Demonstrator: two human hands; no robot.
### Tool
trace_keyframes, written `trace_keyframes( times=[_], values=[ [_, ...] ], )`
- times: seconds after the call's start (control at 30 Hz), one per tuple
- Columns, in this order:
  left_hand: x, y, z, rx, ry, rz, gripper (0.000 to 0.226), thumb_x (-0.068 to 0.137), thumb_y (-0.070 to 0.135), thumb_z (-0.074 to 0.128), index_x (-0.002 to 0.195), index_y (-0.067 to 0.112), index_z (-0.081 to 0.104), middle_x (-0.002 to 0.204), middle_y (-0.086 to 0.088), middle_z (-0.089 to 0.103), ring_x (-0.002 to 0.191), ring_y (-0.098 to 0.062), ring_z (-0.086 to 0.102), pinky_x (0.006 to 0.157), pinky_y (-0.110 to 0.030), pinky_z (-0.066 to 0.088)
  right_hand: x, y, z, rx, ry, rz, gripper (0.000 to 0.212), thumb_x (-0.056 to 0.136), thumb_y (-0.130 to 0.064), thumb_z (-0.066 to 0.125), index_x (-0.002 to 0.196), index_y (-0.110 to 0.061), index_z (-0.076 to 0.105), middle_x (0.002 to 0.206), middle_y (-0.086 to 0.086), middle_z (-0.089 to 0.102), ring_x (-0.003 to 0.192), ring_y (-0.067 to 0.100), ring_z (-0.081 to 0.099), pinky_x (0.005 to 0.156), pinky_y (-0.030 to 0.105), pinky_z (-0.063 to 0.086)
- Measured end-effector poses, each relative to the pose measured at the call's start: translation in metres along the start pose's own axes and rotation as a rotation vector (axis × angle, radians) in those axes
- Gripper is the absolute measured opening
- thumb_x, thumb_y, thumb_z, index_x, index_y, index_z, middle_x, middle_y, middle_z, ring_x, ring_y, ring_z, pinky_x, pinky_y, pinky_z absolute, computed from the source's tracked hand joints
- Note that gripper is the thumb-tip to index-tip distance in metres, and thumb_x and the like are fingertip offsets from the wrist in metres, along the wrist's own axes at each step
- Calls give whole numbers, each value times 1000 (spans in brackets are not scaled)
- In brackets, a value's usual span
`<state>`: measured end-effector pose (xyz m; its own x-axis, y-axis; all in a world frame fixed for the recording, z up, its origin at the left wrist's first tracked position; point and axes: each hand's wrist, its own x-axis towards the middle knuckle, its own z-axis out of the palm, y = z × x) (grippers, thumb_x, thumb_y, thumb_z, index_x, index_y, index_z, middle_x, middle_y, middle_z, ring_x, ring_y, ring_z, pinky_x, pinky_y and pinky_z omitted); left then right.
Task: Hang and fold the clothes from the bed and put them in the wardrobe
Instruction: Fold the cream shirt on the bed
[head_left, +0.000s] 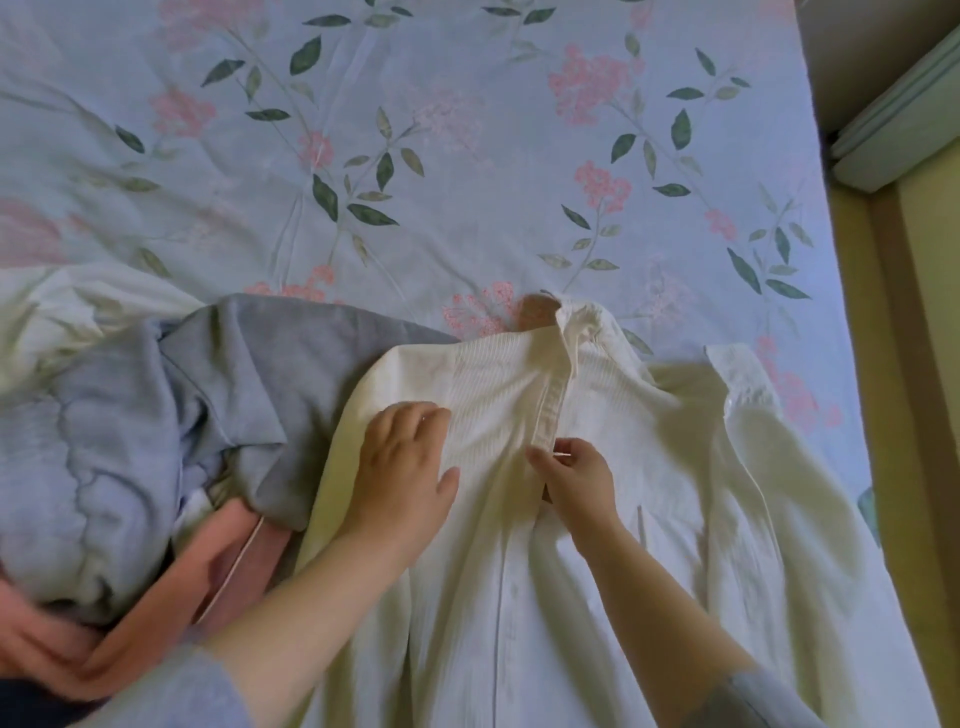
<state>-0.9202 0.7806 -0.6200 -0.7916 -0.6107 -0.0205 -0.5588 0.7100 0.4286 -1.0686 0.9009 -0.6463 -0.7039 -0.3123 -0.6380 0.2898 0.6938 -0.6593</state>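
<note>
A white button-up shirt (649, 493) lies front up on the floral bedspread (415, 156), collar pointing away from me. A brown wooden hanger tip (537, 312) pokes out at the collar. My left hand (405, 478) lies flat, fingers spread, on the shirt's left chest panel. My right hand (576, 483) pinches the button placket near the upper chest. One sleeve with its cuff (737, 374) spreads out to the right.
A heap of other clothes lies at the left: a grey garment (280, 374), a pale blue one (93, 457) and a pink one (218, 561). The bed's right edge meets a yellowish floor (924, 415), where a pale green and white object (904, 130) stands.
</note>
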Motion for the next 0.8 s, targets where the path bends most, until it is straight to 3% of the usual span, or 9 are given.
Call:
trace_keyframes(
  times=[0.07, 0.13, 0.23, 0.4, 0.47, 0.53, 0.67, 0.73, 0.8],
  values=[
    [-20, 12, -1, -114, -63, 2, 36, 80, 16, 72, 114, 9, 62, 112, -5, 58, 104, -26, 55, 91, -38, 48, -21, 16, -1, -48, -54, 12, 28, 85, -26, 67, 83, 2, 63, 74, 11, 66, 69, 19, 63, 73, 44, 56],
    [-48, 19, 4, -231, -163, -86, 23, 86, 18, 64, 109, 15, 59, 107, 2, 55, 95, -17, 55, 81, -31, 48, -41, 35, -1, -88, -123, 36, 31, 88, -26, 65, 71, -1, 57, 67, 16, 58, 63, 22, 57, 65, 40, 52],
    [-97, 20, 11, -358, -234, -299, 12, 87, 17, 64, 97, 16, 58, 95, 5, 54, 81, -14, 55, 73, -28, 46, -71, 59, 5, -79, -171, 79, 31, 94, -28, 57, 69, -11, 48, 64, 7, 46, 61, 19, 46, 59, 32, 40],
    [-147, 10, 16, -293, -250, -443, 15, 85, 17, 68, 92, 9, 60, 91, -4, 56, 88, -26, 54, 75, -35, 44, -87, 77, -19, 18, 455, 31, 43, 100, -31, 44, 63, -9, 43, 60, 8, 46, 59, 22, 43, 61, 37, 39],
    [-151, 11, 17, -283, -248, -449, 17, 86, 17, 66, 97, 6, 58, 95, -9, 57, 93, -28, 52, 79, -35, 42, -83, 85, -44, -16, 504, 79, 38, 99, -32, 46, 71, -8, 53, 68, 8, 53, 68, 25, 50, 68, 37, 40],
    [-154, 12, 20, -290, -268, -439, 19, 89, 15, 61, 104, 3, 57, 100, -12, 59, 97, -30, 53, 82, -37, 43, -83, 97, -63, 24, 318, 160, 31, 98, -36, 53, 92, -8, 63, 80, 8, 60, 76, 24, 55, 74, 37, 45],
    [-181, 11, 24, -401, -352, -527, 25, 94, 14, 55, 117, 5, 54, 105, -9, 61, 100, -30, 60, 86, -37, 48, -120, 129, -70, 374, -222, 363, 30, 88, -31, 70, 111, -14, 63, 103, 9, 73, 94, 27, 70, 78, 37, 57],
    [-203, 11, 24, -456, -420, -599, 24, 95, 12, 52, 118, 6, 54, 104, -4, 61, 103, -28, 60, 88, -34, 48, -151, 149, -62, 329, -391, 396, 39, 80, -31, 76, 115, -19, 62, 107, 2, 75, 98, 23, 72, 80, 35, 58],
    [-222, 11, 24, -488, -467, -628, 31, 96, 12, 51, 127, 7, 52, 116, -6, 61, 107, -24, 59, 93, -33, 47, -180, 163, -52, 266, -420, 398, 41, 79, -26, 79, 115, -17, 63, 104, 2, 76, 97, 23, 72, 86, 41, 58]
  ],
)
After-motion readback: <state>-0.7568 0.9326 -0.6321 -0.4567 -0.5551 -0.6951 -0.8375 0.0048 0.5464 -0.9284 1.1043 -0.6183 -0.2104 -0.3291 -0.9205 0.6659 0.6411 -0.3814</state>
